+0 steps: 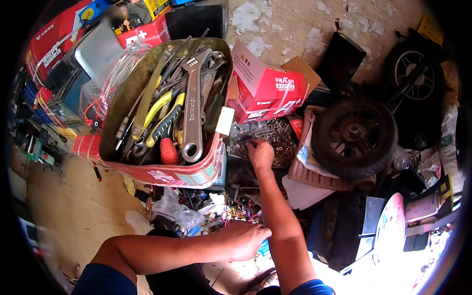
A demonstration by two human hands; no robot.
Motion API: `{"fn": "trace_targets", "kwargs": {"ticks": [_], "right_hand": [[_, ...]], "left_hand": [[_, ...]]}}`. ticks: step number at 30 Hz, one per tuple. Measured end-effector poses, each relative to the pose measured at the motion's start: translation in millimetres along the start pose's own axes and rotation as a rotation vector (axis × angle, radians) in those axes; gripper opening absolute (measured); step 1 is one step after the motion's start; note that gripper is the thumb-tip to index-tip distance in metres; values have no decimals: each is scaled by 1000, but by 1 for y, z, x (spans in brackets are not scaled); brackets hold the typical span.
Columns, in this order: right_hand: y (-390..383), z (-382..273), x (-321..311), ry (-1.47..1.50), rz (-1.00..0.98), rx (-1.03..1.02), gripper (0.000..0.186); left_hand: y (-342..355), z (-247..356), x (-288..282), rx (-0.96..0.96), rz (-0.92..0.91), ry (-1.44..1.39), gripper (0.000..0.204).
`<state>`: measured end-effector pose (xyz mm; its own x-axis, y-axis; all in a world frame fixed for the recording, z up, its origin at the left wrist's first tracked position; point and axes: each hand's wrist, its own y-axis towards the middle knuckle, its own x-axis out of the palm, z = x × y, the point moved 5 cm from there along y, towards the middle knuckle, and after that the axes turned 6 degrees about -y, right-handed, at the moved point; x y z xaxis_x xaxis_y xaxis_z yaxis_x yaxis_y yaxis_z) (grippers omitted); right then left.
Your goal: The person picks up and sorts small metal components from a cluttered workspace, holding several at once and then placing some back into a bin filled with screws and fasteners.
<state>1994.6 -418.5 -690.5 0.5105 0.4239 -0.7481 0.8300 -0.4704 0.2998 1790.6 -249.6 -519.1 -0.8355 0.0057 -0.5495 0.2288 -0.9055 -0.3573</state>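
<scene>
My right hand (261, 153) reaches into a tray of loose screws and bolts (281, 142). Its fingers are bent together at the tray's left part, by grey compartments (240, 132); whatever they pinch is too small to make out. Closer to me, my left hand (242, 241) is closed beside my right forearm, and its grip is hidden. Left of the tray stands a red tin box (191, 178) full of hand tools. On top lie a large adjustable wrench (192, 105), pliers with yellow-and-black handles (168, 118) and a tool with a red ribbed grip (168, 151).
A red carton (268, 96) with raised flaps stands behind the tray. To the right, a black-tyred wheel (355, 137) rests on a ridged brown box (314, 179). Tangled wires and plastic bags (177, 209) lie below the tin. Another wheel (413, 73) is at far right.
</scene>
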Motion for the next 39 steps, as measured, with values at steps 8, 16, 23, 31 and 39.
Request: {"fn": "trace_targets", "kwargs": {"ticks": [8, 16, 23, 31, 39], "right_hand": [[-29, -9, -34, 952, -82, 300, 17], [-94, -46, -114, 1707, -340, 100, 15], [-108, -67, -143, 1597, -600, -12, 15], [-115, -60, -147, 1445, -792, -21, 20], [-135, -45, -125, 1720, -753, -7, 16]], "left_hand": [[-2, -24, -16, -42, 336, -268, 28], [-9, -48, -53, -3, 786, -955, 22], [-11, -37, -61, 160, 848, -1070, 32], [-12, -43, -52, 168, 728, -1041, 21], [-7, -27, -48, 114, 623, -1080, 10]]}}
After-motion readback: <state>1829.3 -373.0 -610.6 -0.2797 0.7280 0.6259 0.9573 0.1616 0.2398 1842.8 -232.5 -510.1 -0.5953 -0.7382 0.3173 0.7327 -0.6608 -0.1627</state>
